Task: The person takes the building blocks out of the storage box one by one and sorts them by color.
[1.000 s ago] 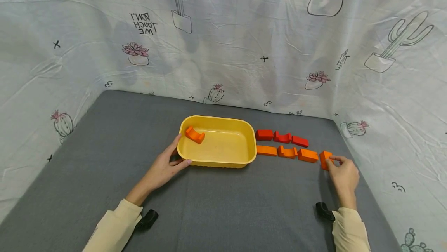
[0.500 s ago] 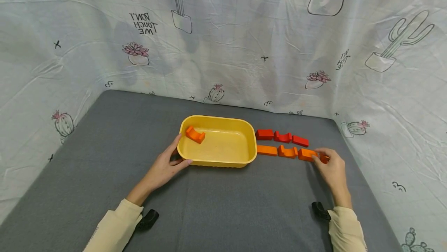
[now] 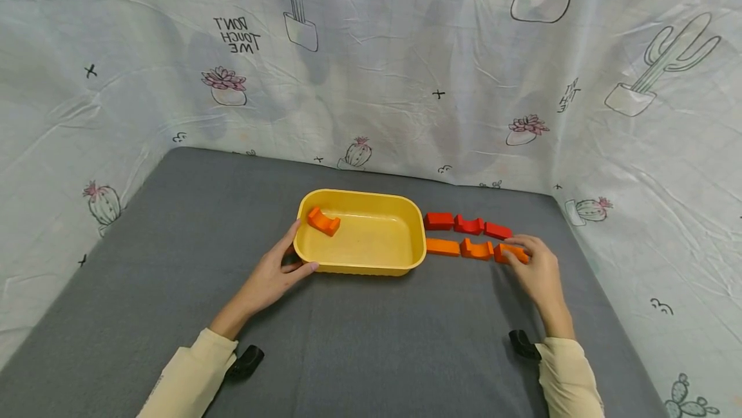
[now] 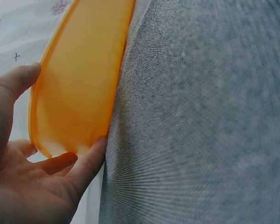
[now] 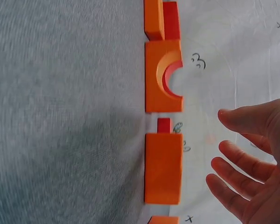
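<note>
My left hand (image 3: 268, 281) holds the left end of a yellow plastic tray (image 3: 373, 244), its thumb at the front rim and its fingers around the end wall. An orange block with a curved notch (image 3: 323, 222) lies inside the tray. Over the right end of an orange row, my right hand (image 3: 538, 271) hovers by a rectangular orange block (image 5: 163, 169). In the right wrist view, its spread fingers (image 5: 231, 193) are apart from the block and hold nothing. Another orange block (image 5: 163, 220) peeks in at that view's bottom edge; the hand hides it in the head view.
Beside the tray, the orange row also has a flat block (image 3: 443, 247) and a notched block (image 3: 476, 249). Behind it are a red block (image 3: 439, 221), a red notched block (image 3: 468, 225) and another red block (image 3: 497, 230). Printed cloth (image 3: 377, 51) surrounds the grey tabletop (image 3: 371, 347).
My right hand has let go of the rightmost orange block and moved left, over the neighbouring rectangular one. The left hand and the tray have stayed in place.
</note>
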`<state>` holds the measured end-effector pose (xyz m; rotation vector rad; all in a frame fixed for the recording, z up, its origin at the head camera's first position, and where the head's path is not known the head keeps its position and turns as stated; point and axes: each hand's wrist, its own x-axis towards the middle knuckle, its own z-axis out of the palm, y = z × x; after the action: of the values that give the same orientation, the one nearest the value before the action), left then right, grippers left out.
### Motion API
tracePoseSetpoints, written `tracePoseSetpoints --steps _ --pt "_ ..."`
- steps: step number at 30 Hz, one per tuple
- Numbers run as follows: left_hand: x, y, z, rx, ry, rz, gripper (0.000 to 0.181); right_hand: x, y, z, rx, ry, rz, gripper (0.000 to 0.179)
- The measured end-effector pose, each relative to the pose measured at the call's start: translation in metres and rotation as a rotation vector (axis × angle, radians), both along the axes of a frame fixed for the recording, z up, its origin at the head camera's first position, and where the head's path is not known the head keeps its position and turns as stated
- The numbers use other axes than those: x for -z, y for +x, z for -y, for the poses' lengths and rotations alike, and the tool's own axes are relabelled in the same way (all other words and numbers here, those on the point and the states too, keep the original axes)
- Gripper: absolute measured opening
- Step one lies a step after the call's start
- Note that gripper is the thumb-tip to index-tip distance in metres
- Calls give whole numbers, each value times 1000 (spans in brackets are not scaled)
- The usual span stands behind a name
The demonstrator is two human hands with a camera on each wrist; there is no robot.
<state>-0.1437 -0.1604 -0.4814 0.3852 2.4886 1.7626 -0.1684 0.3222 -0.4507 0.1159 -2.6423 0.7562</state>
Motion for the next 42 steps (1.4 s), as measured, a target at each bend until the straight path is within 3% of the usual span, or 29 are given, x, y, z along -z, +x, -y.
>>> tracePoseSetpoints --steps 9,24,42 --pt "1 -1 0 4 10 -1 93 -1 -5 15 -78 -18 -9 23" --pt "0 0 -1 0 1 -1 93 2 -9 47 -125 45 1 28" --pt "3 -1 0 13 14 -8 93 -5 -16 91 -225 -25 -28 28"
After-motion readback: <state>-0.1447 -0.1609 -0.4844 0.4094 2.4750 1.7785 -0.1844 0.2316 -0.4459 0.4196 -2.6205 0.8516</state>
